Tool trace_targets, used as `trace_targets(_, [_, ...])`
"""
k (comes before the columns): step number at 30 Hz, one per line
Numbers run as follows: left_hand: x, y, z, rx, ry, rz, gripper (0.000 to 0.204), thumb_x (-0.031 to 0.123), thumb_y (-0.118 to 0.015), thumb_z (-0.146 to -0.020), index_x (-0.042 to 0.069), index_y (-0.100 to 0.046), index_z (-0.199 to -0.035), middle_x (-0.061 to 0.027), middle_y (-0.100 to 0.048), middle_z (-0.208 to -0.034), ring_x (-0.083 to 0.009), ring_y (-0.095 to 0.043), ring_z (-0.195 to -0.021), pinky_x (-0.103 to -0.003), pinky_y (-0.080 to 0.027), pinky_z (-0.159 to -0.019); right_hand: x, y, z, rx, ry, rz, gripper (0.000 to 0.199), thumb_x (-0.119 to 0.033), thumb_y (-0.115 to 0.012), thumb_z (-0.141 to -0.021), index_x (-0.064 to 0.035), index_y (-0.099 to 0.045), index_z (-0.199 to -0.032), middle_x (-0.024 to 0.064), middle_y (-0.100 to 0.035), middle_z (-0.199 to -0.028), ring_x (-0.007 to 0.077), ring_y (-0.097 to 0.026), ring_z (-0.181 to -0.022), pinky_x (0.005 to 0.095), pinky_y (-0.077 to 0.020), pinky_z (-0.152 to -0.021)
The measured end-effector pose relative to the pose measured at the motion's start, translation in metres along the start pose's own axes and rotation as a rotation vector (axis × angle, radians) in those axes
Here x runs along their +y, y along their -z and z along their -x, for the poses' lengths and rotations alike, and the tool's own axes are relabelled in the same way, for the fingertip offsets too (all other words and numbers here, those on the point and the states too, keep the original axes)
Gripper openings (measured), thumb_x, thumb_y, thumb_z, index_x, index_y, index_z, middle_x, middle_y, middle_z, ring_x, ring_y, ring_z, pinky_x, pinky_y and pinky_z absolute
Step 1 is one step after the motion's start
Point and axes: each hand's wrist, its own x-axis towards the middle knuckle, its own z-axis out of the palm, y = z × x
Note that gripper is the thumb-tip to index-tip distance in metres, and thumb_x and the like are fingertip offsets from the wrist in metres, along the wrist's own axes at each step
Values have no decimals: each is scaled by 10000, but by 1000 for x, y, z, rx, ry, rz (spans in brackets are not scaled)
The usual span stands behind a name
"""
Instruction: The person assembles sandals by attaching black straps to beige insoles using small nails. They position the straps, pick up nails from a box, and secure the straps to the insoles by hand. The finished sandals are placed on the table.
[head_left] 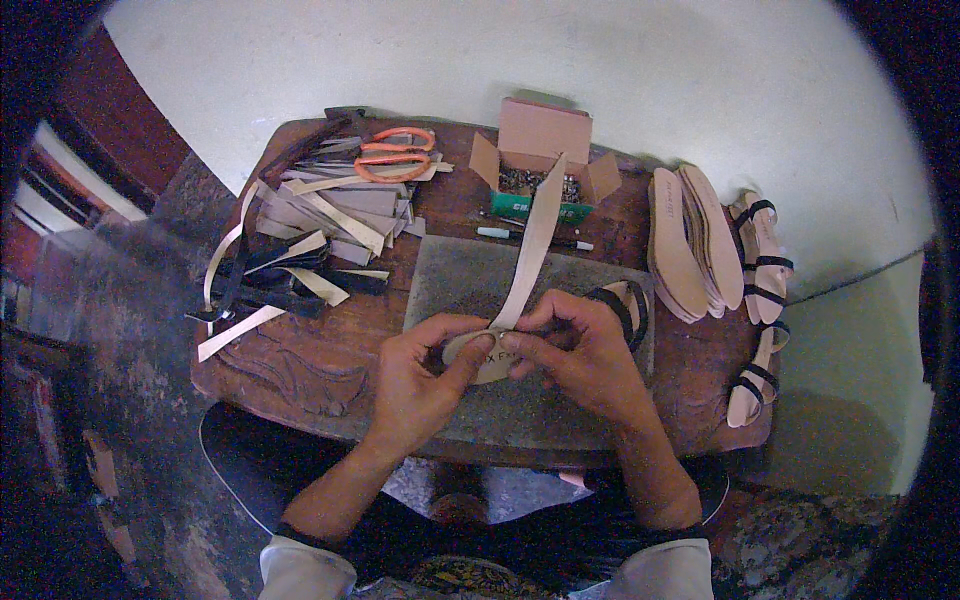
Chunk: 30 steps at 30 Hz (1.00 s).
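Above the dark mat (450, 270), both my hands pinch a beige shoe insole (485, 372) that has dark print on its rounded end. My left hand (425, 370) grips the left edge, its thumb pressed on the top face. My right hand (580, 350) is closed at the other side, thumb and fingers meeting near the left thumb. From between the fingers a long narrow beige strip (535, 245) rises away from me. I cannot tell whether it is a strap or the insole's far part seen tilted. A sandal with black straps (632, 310) lies behind my right hand.
Orange-handled scissors (395, 160) lie on grey strips (350, 210) at the left, above black and cream straps (300, 270). An opened box (545, 135) of small metal pieces stands at the back beside a pen (500, 233). Stacked insoles (680, 245) and strapped sandals (765, 260) line the wooden table's (400, 430) right.
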Motion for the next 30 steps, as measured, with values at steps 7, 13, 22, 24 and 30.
trace_targets(7, [3,1,1,3,40,-8,181,107,-648,-852,-10,-650,-991,-64,-675,-872,-92,-599,-800,-250,-486,-693,1,1,-2,-21,-18,95,115,-55,-661,-828,-33,-555,-865,61,-658,-862,130,-675,-722,191,-468,-462])
trace_targets(13, [8,3,1,-15,46,-17,189,114,-653,-852,-15,-651,-990,-67,-675,-880,-87,-598,-796,-238,-483,-677,5,1,-2,-25,5,112,110,-29,-651,-829,-17,-550,-869,73,-660,-863,141,-675,-745,207,-510,-530])
trace_targets(22, [7,3,3,-1,95,-8,183,121,-664,-847,-11,-659,-974,-54,-670,-857,-77,-588,-756,-228,-472,-643,9,-2,-2,5,-8,28,125,-35,-675,-795,-6,-568,-853,83,-646,-831,157,-659,-736,259,-537,-625])
trace_targets(24, [6,2,3,-7,96,24,185,124,-662,-849,-10,-660,-977,-54,-670,-861,-79,-589,-771,-228,-472,-655,13,-5,-1,64,-2,-22,183,-124,-746,-733,-39,-603,-812,65,-632,-740,156,-643,-691,287,-496,-599])
trace_targets(30, [6,2,4,-2,61,19,185,104,-650,-854,-22,-655,-989,-67,-675,-880,-89,-591,-815,-233,-475,-704,20,-8,-3,88,68,12,181,-126,-752,-726,-43,-607,-792,63,-624,-727,170,-628,-647,292,-480,-580])
